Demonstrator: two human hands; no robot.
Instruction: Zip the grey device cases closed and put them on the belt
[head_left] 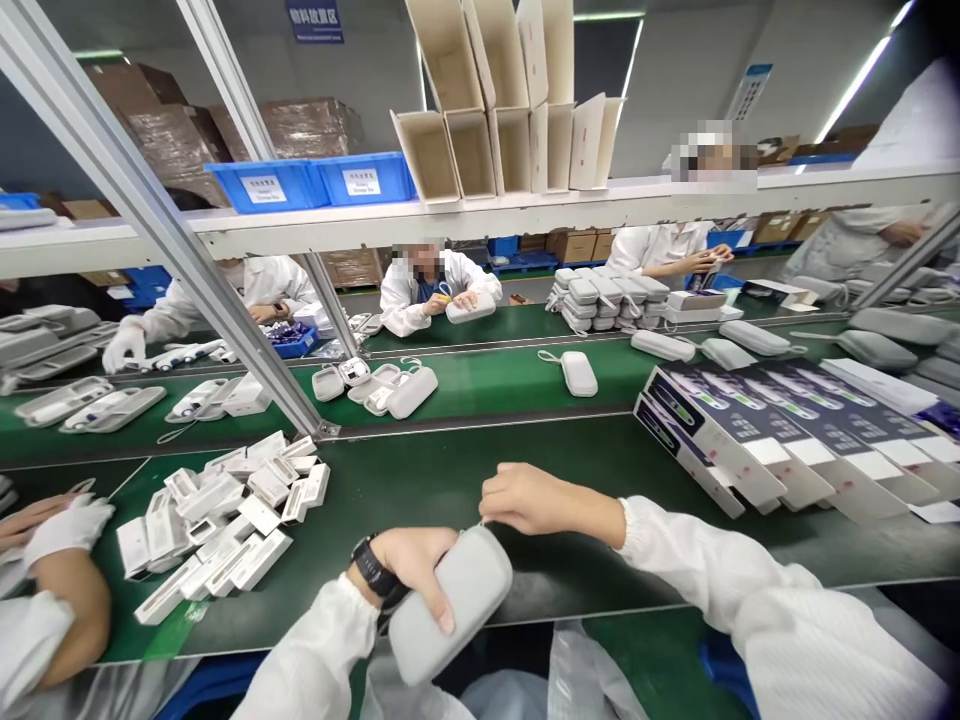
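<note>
My left hand (pixel 416 565) grips a grey zip case (pixel 450 615) over the near edge of the green table (pixel 450 480); a black watch sits on that wrist. My right hand (pixel 536 500) pinches the zipper pull at the case's top corner, fingers closed on it. Both arms wear white sleeves. A pile of small white boxes (pixel 225 520) lies to the left of my hands. A row of dark printed product boxes (pixel 765 430) leans to the right.
Grey cases (pixel 577 372) lie on the green belt beyond. Across it, people in white coats work beside stacked cases (pixel 607 298). A co-worker's gloved hand (pixel 64 530) is at the left. A slanted metal post (pixel 187 260) and a shelf with blue bins (pixel 307 183) rise ahead.
</note>
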